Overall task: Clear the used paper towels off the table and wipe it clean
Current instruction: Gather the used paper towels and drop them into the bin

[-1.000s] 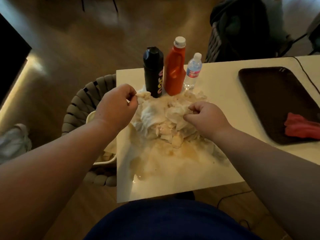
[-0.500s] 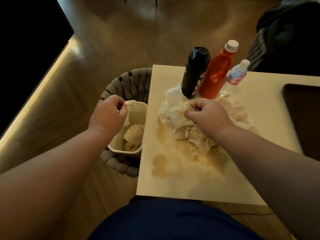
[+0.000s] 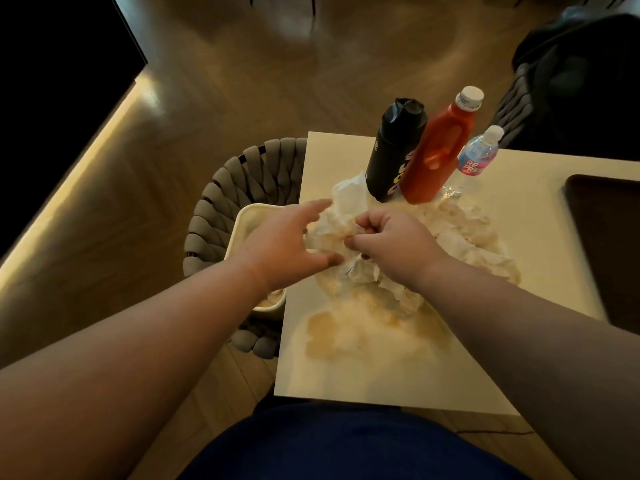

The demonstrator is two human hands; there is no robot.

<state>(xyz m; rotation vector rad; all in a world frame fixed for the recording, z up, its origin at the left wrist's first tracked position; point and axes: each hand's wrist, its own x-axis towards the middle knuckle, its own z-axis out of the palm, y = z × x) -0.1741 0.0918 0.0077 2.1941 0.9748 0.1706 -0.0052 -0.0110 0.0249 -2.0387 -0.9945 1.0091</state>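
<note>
Head view: paper towels heaped mid-frame on the stained table.
Left hand: fingers spread at the heap's left edge (just right of the bin).
Right hand: curled, pinching a towel.

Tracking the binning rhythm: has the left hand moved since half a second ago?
Yes. The left hand moved right, from above the bin to the towel pile.

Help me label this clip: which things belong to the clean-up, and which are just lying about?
Job: paper towels, table, bin, left hand, right hand.
Lying about: black bottle, orange bottle, water bottle, tray.
</note>
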